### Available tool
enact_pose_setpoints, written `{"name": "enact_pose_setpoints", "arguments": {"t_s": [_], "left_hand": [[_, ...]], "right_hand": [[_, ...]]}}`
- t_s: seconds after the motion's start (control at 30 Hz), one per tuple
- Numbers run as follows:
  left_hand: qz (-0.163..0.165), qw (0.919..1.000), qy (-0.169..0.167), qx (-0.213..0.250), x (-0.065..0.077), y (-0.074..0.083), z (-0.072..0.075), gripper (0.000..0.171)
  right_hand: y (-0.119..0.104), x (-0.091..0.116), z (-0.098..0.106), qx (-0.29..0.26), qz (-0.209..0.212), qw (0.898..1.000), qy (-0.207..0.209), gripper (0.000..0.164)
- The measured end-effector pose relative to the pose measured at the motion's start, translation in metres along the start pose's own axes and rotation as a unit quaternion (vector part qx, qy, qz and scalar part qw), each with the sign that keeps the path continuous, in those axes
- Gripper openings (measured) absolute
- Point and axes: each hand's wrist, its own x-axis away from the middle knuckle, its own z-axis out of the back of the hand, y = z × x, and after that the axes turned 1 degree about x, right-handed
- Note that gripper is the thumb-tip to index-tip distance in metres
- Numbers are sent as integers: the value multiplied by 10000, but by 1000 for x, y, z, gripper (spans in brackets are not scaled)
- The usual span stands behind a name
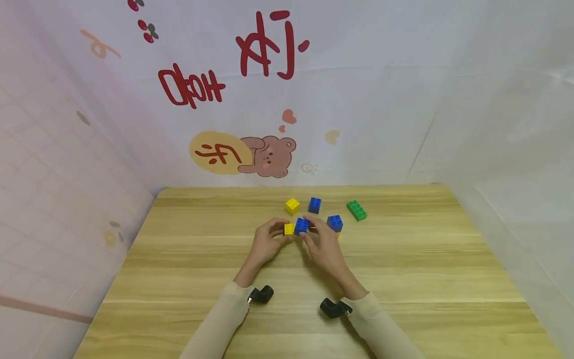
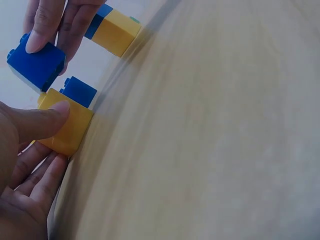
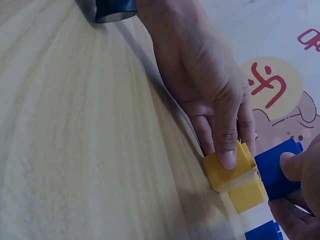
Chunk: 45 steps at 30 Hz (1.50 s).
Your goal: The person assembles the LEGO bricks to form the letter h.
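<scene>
My left hand [image 1: 267, 243] pinches a yellow brick [image 2: 72, 122] between thumb and fingers, low at the wooden table. In my right hand [image 1: 325, 245] is a blue brick [image 1: 301, 226], gripped by thumb and fingertips. The blue brick is tilted in the left wrist view, its lower edge close above the yellow brick's studded top. Whether the two touch, I cannot tell. In the right wrist view, the blue brick [image 3: 278, 169] is beside the upper side of the held yellow brick [image 3: 227, 170], and another yellow brick [image 3: 248, 195] shows behind.
Beyond the hands lie a loose yellow brick [image 1: 292, 206], a blue brick [image 1: 315, 205] and a longer green brick [image 1: 356, 210]. Right of my right hand, another blue brick [image 1: 335, 223] sits on a yellow brick [image 2: 116, 34]. A printed cloth [image 1: 376, 149] hangs behind the table [image 1: 426, 269].
</scene>
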Motion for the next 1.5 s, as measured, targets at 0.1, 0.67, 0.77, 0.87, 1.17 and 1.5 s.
{"name": "enact_pose_setpoints", "arguments": {"t_s": [0.1,0.67,0.77,0.87,1.17,1.5], "left_hand": [[36,10000,32,-14,0,-1,1,42],[-181,9998,30,116,0,-5,3,41],[-164,9997,33,163,0,-5,4,41],[-93,9997,32,210,2,-5,4,41],[-153,9992,57,362,4,-10,-2,41],[-337,9993,39,160,3,-11,-3,36]], "right_hand": [[0,-1,-1,-87,78,9999,26,43],[-3,-11,-6,-217,398,9989,-134,42],[-4,-15,-9,-300,397,9985,-236,42],[-4,-16,-12,-295,355,9985,-295,43],[-1,-14,-13,-236,451,9983,-272,43],[5,-12,-18,-191,734,9966,-332,42]]}}
